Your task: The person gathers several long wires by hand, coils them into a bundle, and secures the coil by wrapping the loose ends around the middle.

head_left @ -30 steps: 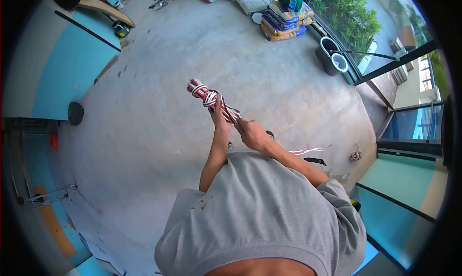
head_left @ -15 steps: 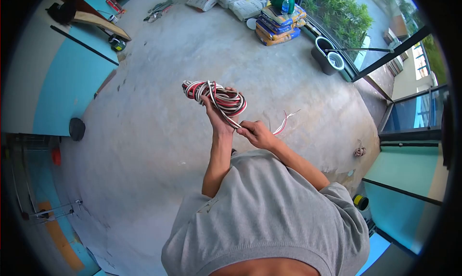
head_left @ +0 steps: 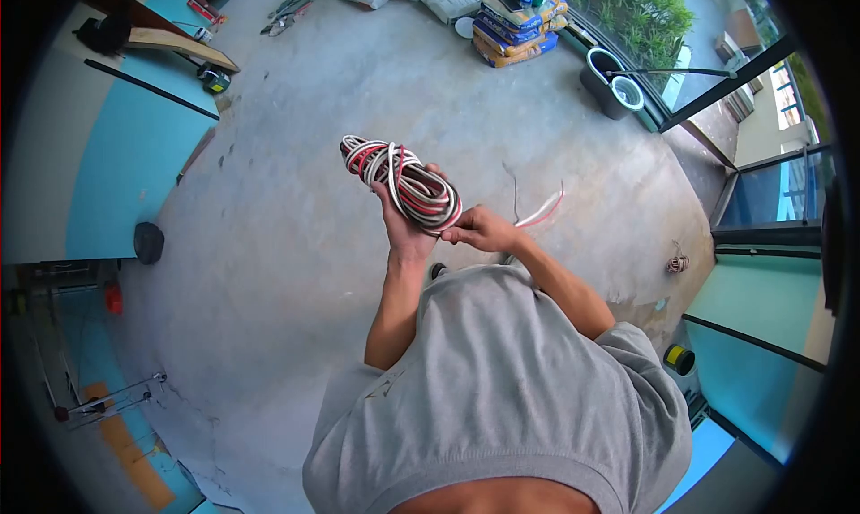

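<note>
A bundled coil of electrical wire (head_left: 414,190), in white, red and dark strands, lies across my left hand (head_left: 408,230). The left palm supports it from below, with the thumb on the near side and fingertips showing at its far edge. My right hand (head_left: 485,230) is closed on the wire at the coil's lower right end, thumb and fingers pinched together. Loose wire ends (head_left: 545,211), white, red and dark, stick out past the right hand over the floor.
Stacked cement bags (head_left: 518,30) stand at the back, beside a dark tub (head_left: 602,82) near the window. Another small wire bundle (head_left: 677,263) lies on the floor at right. A black bucket (head_left: 679,360) is near my right side. Blue panels (head_left: 134,164) stand at left.
My right hand has come in against the coil's end, and the strand that ran across to it now lies along the coil. The loose ends have swung upward and spread.
</note>
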A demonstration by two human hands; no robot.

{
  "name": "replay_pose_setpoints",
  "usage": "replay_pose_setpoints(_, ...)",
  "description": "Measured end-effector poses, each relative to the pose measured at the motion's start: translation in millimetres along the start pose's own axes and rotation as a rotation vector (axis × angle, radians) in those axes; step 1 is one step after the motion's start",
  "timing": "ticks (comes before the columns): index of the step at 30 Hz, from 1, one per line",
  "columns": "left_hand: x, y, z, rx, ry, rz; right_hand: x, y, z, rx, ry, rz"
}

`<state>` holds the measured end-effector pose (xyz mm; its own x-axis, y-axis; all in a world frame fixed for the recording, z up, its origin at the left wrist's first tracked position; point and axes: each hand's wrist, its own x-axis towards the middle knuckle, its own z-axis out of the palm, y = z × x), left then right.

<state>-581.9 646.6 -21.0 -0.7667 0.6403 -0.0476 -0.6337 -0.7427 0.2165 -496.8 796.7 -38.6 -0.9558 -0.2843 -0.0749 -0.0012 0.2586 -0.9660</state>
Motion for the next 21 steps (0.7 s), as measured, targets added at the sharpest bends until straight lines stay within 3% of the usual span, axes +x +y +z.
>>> replay_pose_setpoints(2, -10, 6, 1, 0.022, -0.004, -0.078, 9, 17, -10, -0.107, 0.016, -0.051)
replay_pose_setpoints(4, -14, 10, 2, 0.063, 0.014, -0.147, 20, 11, -28, -0.434, 0.073, -0.144)
replay_pose_setpoints(7, -19, 19, 18, 0.184, 0.131, -0.201, 36, -11, -49, -0.677, 0.061, -0.064)
replay_pose_setpoints(15, -15, 17, -26, 0.386, 0.472, 0.037, 16, -11, -112, -1.055, 0.090, -0.147)
replay_pose_setpoints(16, -16, 19, -38, 0.415, 0.512, 0.041, 15, -25, -124, -1.067, 0.032, -0.021)
replay_pose_setpoints(21, -19, 17, -67, 0.769, 0.549, 0.117, 35, -43, -109, -1.201, -0.076, -0.217)
